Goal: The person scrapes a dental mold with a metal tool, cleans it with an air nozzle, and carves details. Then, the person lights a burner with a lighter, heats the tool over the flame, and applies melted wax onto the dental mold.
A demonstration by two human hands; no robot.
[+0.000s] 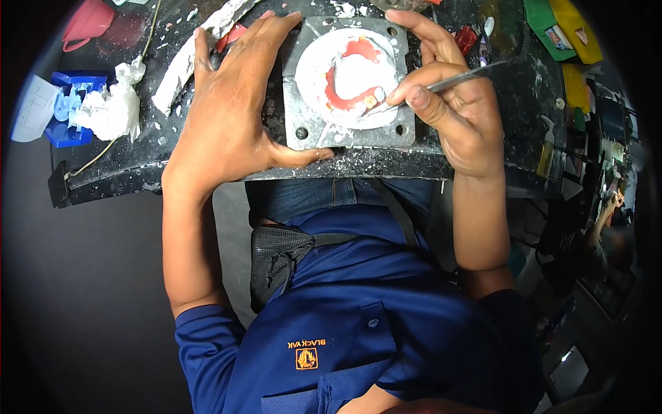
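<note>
A square grey metal plate [293, 127] with corner holes lies near the table's front edge. White plaster [310, 76] fills its round middle, and a curved red wax piece [336, 96] with a few teeth is set in it. My left hand [238, 103] is spread beside the plate's left side, fingers apart, thumb near its front edge. My right hand [458, 103] pinches a thin metal tool [458, 81], whose working end is hidden near the fingertips, close to the teeth at the plaster's right side.
A crumpled white wrapper [181, 76] lies behind my left hand. Further left are a pink cup [87, 22], a blue holder [71, 136] and white tissue [110, 114]. Green and yellow containers [578, 31] stand at the right. Another person's hand [614, 201] shows far right.
</note>
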